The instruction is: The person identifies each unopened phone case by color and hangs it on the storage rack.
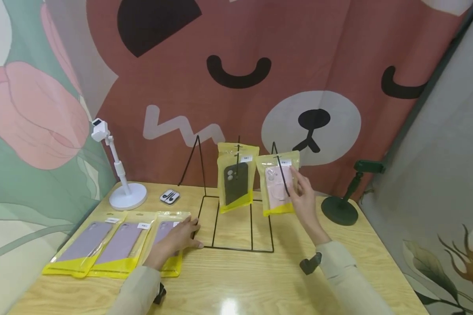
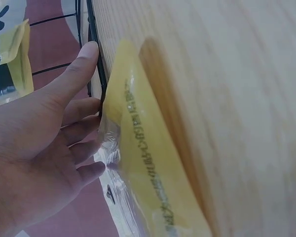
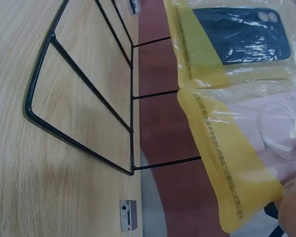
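On the right hook of a black wire rack [image 1: 242, 250] hangs a packaged pink phone case [image 1: 273, 186]. My right hand [image 1: 305, 199] is at its right edge, fingertips touching the front of the bag. Packaged dark phone cases [image 1: 236, 181] hang one behind another on the middle hook; the left hook is bare. My left hand [image 1: 181, 236] rests by the rack's left base corner, its thumb [image 2: 86, 54] along the wire and fingers stretched out. Under that hand lies a packaged purple phone case [image 1: 169, 264], partly hidden by it.
Two more packaged purple phone cases [image 1: 118, 240] [image 1: 82, 243] lie at the table's left. Behind them are a white stand [image 1: 128, 197] and earphones in a clear box [image 1: 169, 197]. A dark green stand [image 1: 340, 210] is at the right edge. A printed curtain [image 1: 236, 109] backs the table.
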Tool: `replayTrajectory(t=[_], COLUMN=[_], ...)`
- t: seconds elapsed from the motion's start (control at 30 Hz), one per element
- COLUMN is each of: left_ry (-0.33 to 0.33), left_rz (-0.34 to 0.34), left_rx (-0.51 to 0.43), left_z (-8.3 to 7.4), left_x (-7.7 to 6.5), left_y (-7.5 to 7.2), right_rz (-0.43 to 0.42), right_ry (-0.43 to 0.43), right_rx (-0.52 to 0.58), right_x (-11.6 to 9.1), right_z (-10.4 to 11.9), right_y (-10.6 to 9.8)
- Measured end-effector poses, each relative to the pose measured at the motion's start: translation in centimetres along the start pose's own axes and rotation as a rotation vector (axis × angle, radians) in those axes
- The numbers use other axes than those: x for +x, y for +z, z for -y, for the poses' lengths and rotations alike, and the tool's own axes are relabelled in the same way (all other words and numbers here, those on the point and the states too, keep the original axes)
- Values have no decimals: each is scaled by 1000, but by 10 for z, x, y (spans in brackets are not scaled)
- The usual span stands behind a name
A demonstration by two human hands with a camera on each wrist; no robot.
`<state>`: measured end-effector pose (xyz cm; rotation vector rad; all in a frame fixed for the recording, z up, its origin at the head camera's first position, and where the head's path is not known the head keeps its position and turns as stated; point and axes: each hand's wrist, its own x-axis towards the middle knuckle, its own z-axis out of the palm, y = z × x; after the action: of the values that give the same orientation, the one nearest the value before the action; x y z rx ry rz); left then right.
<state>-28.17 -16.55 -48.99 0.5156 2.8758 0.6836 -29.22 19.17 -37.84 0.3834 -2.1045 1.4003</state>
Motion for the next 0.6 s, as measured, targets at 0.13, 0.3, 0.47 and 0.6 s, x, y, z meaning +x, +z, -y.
replayTrajectory(t=[0.13,0.3,0.47,0.6], left_ry=[1,13,7,4], left_rz=[4,6,1,-5], left_rx=[-7,-7,6,6], left_z=[1,2,1,1], left_x=[1,2,1,0], left_y=[1,4,3,1], right_rz=[-50,-175,-73,145], right_ry=[-20,-40,27,94], right_rx=[-37,-57,-159,-220], right_x=[-6,-32,-74,-100], right_z=[0,-32,-54,-56], right_y=[1,-13,-27,-31])
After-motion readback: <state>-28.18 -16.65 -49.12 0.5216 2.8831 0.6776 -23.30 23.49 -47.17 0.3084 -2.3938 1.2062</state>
